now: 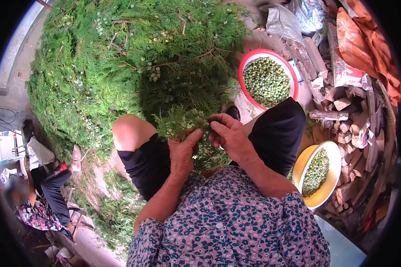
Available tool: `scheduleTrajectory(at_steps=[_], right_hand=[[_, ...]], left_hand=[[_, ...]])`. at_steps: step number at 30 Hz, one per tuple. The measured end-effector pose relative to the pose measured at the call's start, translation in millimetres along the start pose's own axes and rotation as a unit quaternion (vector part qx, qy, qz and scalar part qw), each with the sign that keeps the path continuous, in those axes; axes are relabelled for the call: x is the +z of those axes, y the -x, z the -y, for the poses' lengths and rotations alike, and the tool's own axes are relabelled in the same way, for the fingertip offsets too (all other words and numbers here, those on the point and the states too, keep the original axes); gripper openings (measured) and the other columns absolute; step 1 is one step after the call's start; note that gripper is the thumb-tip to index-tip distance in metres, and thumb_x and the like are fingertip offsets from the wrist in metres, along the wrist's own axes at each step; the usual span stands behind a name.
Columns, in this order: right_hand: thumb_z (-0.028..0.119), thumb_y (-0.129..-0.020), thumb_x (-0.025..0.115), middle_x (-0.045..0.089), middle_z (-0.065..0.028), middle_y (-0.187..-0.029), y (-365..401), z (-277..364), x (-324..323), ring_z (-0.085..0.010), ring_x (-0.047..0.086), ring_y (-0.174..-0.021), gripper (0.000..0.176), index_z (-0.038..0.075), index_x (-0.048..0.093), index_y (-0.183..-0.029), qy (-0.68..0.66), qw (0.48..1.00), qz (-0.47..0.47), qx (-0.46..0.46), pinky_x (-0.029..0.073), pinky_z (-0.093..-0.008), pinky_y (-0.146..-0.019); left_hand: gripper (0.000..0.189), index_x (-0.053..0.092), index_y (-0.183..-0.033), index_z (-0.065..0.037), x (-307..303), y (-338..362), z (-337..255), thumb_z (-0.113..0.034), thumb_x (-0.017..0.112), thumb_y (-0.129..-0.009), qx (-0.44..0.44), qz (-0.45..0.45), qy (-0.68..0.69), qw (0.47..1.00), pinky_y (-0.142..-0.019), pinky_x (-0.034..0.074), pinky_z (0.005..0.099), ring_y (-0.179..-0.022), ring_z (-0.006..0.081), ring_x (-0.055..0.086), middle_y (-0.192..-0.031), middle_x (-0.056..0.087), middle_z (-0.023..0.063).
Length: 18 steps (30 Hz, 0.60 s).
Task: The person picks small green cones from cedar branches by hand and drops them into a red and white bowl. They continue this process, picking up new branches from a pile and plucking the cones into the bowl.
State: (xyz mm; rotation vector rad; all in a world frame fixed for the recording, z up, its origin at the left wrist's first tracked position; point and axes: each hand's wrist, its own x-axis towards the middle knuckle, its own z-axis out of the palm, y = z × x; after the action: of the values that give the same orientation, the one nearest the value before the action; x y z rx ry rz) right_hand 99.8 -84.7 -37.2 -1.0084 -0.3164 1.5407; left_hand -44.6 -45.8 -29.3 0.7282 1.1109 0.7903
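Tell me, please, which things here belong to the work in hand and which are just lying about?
In use:
sprig, in the grip of the left hand and right hand
branch pile
red bowl and yellow bowl of green berries

Lying about:
firewood
sacks

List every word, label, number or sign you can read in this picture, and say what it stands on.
No text can be read.
White sack beside the firewood: red and green print, too blurred to read.
Red basin, yellow basin: no lettering visible.
Sprig held by left hand and right hand: none.
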Motion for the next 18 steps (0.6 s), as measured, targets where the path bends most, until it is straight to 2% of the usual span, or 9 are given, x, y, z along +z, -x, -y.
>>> scheduleTrajectory(at_steps=[7, 10, 12, 13, 16, 18], right_hand=[[0.016, -0.087, 0.056, 0.057, -0.0029, -0.070, -4, -5, 2, -0.0077, 0.053, -0.054, 0.019, 0.001, 0.054, -0.099, 0.087, 0.996, -0.001, -0.012, 0.042, -0.0201, -0.044], [0.015, -0.086, 0.058, 0.057, -0.0043, -0.068, -4, -7, 1, -0.0085, 0.052, -0.049, 0.017, -0.001, 0.056, -0.092, 0.074, 0.997, -0.031, 0.020, 0.039, -0.0199, -0.040], [0.016, -0.087, 0.055, 0.057, -0.0048, -0.068, -7, -12, -7, -0.0106, 0.054, -0.053, 0.018, -0.001, 0.055, -0.093, -0.050, 0.996, 0.034, 0.058, 0.042, -0.0223, -0.044], [0.016, -0.087, 0.055, 0.057, -0.0048, -0.068, -6, -12, -8, -0.0106, 0.054, -0.053, 0.018, -0.001, 0.055, -0.093, -0.051, 0.996, 0.034, 0.058, 0.042, -0.0223, -0.044], [0.017, -0.088, 0.053, 0.057, -0.0052, -0.068, -4, -3, -3, -0.0129, 0.056, -0.057, 0.019, -0.001, 0.053, -0.095, -0.054, 0.996, 0.035, 0.068, 0.044, -0.0244, -0.049], [0.019, -0.089, 0.051, 0.057, -0.0063, -0.072, -2, 5, 2, -0.0163, 0.055, -0.058, 0.018, 0.002, 0.051, -0.098, -0.081, 0.995, -0.019, 0.060, 0.044, -0.0268, -0.053]], left_hand=[[0.015, 0.064, -0.088, -0.003, 1, -1, 2, -0.007, 0.068, -0.075, -0.002, 0.018, -0.024, 1.000, -0.048, 0.036, 0.0191, -0.058, 0.0044, 0.050, -0.075, 0.062, -0.0008], [0.016, 0.063, -0.088, -0.001, 2, -1, 1, -0.006, 0.068, -0.074, -0.015, 0.006, -0.024, 1.000, -0.049, 0.039, 0.0202, -0.059, 0.0062, 0.052, -0.077, 0.062, 0.0014], [0.016, 0.062, -0.087, 0.000, 5, 0, -1, -0.006, 0.068, -0.074, -0.034, 0.023, 0.050, 0.998, -0.053, 0.042, 0.0210, -0.061, 0.0077, 0.053, -0.076, 0.062, 0.0021], [0.016, 0.062, -0.087, 0.000, 3, -2, 1, -0.006, 0.068, -0.074, -0.034, 0.023, 0.050, 0.998, -0.053, 0.042, 0.0210, -0.061, 0.0077, 0.053, -0.076, 0.062, 0.0021], [0.014, 0.062, -0.086, 0.000, -4, -8, 8, -0.006, 0.067, -0.074, -0.009, 0.018, -0.005, 1.000, -0.055, 0.043, 0.0211, -0.061, 0.0079, 0.054, -0.077, 0.061, 0.0019], [0.012, 0.062, -0.084, -0.001, -3, -7, 10, -0.006, 0.067, -0.075, 0.029, -0.005, -0.004, 1.000, -0.055, 0.041, 0.0202, -0.062, 0.0058, 0.052, -0.076, 0.060, -0.0009]])
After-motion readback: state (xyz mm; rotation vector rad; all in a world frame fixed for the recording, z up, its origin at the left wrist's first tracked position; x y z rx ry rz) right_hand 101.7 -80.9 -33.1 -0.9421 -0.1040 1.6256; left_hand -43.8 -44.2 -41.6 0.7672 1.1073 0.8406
